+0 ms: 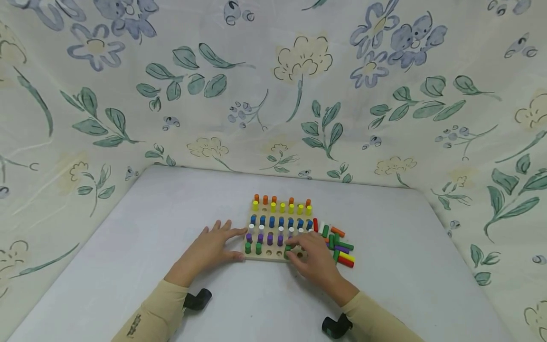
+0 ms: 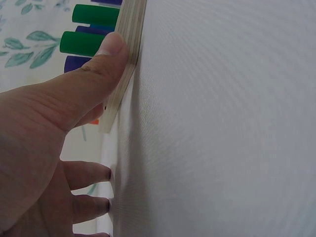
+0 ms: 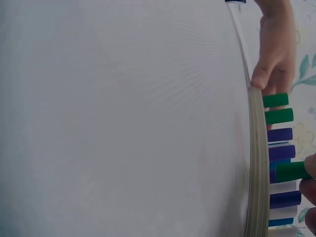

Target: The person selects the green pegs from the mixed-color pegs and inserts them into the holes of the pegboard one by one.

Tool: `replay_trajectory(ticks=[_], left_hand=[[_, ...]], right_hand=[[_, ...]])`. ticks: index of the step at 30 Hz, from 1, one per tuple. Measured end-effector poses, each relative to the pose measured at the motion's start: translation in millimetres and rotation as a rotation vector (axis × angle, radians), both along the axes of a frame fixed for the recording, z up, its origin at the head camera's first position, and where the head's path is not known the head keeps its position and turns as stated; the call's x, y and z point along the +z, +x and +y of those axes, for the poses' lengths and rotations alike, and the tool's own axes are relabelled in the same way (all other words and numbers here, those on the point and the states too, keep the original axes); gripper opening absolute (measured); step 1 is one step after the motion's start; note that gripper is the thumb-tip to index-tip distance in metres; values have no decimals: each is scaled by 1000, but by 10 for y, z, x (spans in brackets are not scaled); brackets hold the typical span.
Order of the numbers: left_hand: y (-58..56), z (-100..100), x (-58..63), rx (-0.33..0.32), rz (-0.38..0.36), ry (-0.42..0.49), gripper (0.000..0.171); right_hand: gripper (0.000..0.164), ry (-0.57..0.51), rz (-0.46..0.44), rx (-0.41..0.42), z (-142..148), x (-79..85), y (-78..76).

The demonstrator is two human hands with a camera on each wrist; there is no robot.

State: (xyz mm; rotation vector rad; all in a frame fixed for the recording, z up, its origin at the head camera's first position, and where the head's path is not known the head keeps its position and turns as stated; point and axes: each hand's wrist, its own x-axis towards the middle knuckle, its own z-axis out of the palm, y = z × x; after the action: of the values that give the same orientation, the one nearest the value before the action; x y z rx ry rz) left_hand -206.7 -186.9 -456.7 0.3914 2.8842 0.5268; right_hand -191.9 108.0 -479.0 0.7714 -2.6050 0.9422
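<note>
A wooden pegboard (image 1: 261, 258) lies on the table with rows of orange, yellow, blue, white, purple and green pegs standing in it. My right hand (image 1: 317, 255) is over its near right part and pinches a green peg (image 3: 290, 171) between thumb and fingers above the front row. Two other green pegs (image 1: 253, 248) stand at the left of that row. At the board's left side, my left hand (image 1: 209, 247) has its fingers spread. Its thumb (image 2: 111, 45) presses the board's edge, and the index finger touches the side. The right palm hides some holes.
Loose pegs (image 1: 344, 246) in green, red, yellow, purple and orange lie in a pile right of the board. Black wrist devices (image 1: 198, 299) sit by both sleeves. A flowered cloth (image 1: 273, 95) hangs behind and beside the white table (image 1: 252, 304).
</note>
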Motion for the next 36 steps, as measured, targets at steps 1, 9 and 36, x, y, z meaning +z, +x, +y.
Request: replay_trajectory(ticks=[1, 9, 36], left_hand=[[-1, -2, 1, 0, 1, 0, 78], [-4, -8, 4, -1, 2, 1, 78], [-10, -15, 3, -5, 9, -3, 78]], right_hand=[[25, 2, -3, -1, -8, 1, -3], [21, 4, 20, 33, -98, 13, -28], [24, 59, 16, 37, -330, 41, -45]])
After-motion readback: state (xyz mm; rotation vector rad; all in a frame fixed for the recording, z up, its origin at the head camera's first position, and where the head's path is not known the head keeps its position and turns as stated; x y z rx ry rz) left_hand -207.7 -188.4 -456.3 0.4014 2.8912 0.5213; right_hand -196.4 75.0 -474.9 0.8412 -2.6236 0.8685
